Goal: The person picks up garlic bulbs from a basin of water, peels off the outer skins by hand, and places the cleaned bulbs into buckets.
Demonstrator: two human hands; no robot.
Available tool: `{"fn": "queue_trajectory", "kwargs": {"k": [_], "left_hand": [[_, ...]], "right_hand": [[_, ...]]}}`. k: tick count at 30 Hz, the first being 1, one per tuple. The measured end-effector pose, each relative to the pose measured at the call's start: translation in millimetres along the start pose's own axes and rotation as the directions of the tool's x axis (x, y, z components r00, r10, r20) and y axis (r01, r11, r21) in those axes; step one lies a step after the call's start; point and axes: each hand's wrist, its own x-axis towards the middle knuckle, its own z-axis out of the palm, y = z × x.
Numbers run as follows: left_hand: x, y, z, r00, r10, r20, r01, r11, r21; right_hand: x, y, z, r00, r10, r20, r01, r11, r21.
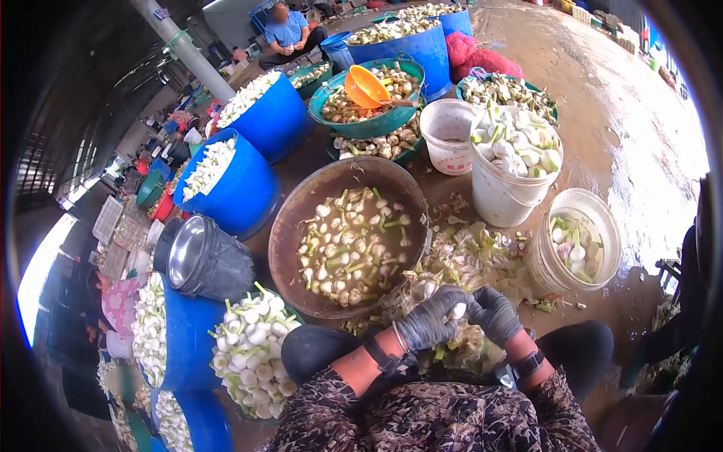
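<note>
My left hand (431,319), in a dark grey glove, is closed around a white garlic bulb (457,310). Right beside the bulb, my right hand (494,315) has its gloved fingers curled in; what they hold, if anything, is hidden. Below and beyond both hands lies a heap of pale garlic peelings (474,264). In front of me, a wide brown basin (282,248) holds garlic bulbs in murky water. To its right, a white bucket (506,200) is piled with peeled garlic, and a second bucket (536,260) has a few bulbs in liquid.
Blue barrels (260,200) full of garlic line the left side, with a black-wrapped container (226,264) among them. An orange strainer (367,88) rests in a green basin (339,120). A white bucket (444,151) stands beyond the peelings. Another person (286,34) sits at the back.
</note>
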Motion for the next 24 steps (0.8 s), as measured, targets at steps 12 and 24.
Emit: {"fn": "queue_trajectory", "kwargs": {"k": [12, 24], "left_hand": [[39, 58, -58, 0.996, -0.045, 0.077, 0.046, 0.999, -0.011], [65, -32, -55, 0.943, -0.291, 0.161, 0.327, 0.724, -0.607]], "right_hand": [[-16, -98, -5, 0.996, 0.083, 0.006, -0.082, 0.969, 0.234], [69, -63, -18, 0.892, 0.385, 0.236, -0.444, 0.841, 0.309]]}}
